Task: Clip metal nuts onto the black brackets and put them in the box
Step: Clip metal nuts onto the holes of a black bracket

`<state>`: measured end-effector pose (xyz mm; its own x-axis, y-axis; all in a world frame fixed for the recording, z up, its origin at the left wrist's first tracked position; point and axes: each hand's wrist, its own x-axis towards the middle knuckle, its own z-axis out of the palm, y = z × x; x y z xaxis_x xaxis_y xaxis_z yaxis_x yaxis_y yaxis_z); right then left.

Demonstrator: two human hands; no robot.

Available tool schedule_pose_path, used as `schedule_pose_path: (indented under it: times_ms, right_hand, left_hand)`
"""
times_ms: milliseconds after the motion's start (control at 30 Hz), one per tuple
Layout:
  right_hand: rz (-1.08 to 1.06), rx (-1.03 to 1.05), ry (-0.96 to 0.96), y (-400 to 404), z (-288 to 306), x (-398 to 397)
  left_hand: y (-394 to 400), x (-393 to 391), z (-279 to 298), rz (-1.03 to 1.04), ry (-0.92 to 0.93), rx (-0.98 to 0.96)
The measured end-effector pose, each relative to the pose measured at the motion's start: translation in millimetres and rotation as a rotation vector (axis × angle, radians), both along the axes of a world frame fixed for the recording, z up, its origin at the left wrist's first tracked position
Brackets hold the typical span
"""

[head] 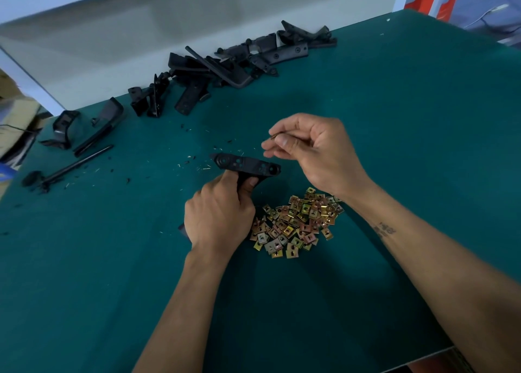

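Note:
My left hand (218,216) grips a black bracket (245,166) by its lower stem, holding it upright over the green mat; its flat top bar with several holes faces up. Just right of and above that bar, my right hand (313,149) pinches a small brass-coloured metal nut (275,136) between thumb and fingertips, a short gap away from the bracket. A heap of several yellow-gold metal nuts (297,223) lies on the mat beside my left hand and under my right wrist.
A row of several loose black brackets (214,70) runs along the mat's far edge, with more black parts (84,127) and a black rod (76,164) at the left. Small black and pale scraps litter the green mat (394,118). Cardboard boxes (14,110) show off the left edge.

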<state>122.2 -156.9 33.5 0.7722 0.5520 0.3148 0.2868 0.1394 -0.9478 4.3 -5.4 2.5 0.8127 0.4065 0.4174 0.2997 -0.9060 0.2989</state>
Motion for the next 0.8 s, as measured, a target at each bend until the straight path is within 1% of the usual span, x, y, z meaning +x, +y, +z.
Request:
schedule_pose_path:
  times_ms: [133, 300, 367, 500, 800]
  right_hand:
    - [-0.106, -0.044, -0.149, 1, -2, -2]
    - [-0.034, -0.096, -0.216, 8, -5, -12]
    - [-0.049, -0.077, -0.206, 11, -6, -14]
    - [-0.043, -0.07, -0.122, 10, -8, -10]
    - [-0.039, -0.099, -0.087, 12, -11, -5]
  left_hand:
    - [1, -1, -1, 0.003, 0.016, 0.011]
    - [1, 0, -2, -0.009, 0.016, 0.034]
    - [0, -1, -2, -0.013, 0.011, 0.04]
    - [0, -1, -3, -0.007, 0.012, 0.034]
    - [0, 0, 0, -0.03, 0.003, 0.01]
